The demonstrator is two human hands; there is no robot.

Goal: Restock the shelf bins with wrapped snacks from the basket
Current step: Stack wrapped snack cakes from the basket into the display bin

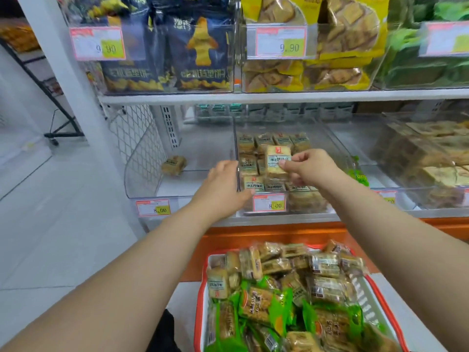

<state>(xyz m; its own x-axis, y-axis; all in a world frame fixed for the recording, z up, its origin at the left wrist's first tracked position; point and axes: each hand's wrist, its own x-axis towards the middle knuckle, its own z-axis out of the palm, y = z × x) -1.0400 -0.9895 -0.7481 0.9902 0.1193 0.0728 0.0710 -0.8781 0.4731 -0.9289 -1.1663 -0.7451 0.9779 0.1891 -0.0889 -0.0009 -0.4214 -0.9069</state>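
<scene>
My right hand (308, 167) pinches a wrapped tan snack (276, 158) over the middle clear shelf bin (284, 128), which holds rows of the same snacks (256, 163). My left hand (225, 184) reaches to the front left corner of that bin, fingers on a snack there; whether it holds anything I cannot tell. Below stands the red-and-white basket (203, 283), heaped with tan wrapped snacks (276, 265) and green-wrapped bars (266, 306).
The left bin (142, 174) holds a single snack (173, 165). A bin to the right (380, 153) contains brown packets. The upper shelf carries bins of dark blue, yellow and green bags. Price tags (270, 202) hang on bin fronts. An orange ledge (253, 235) runs below.
</scene>
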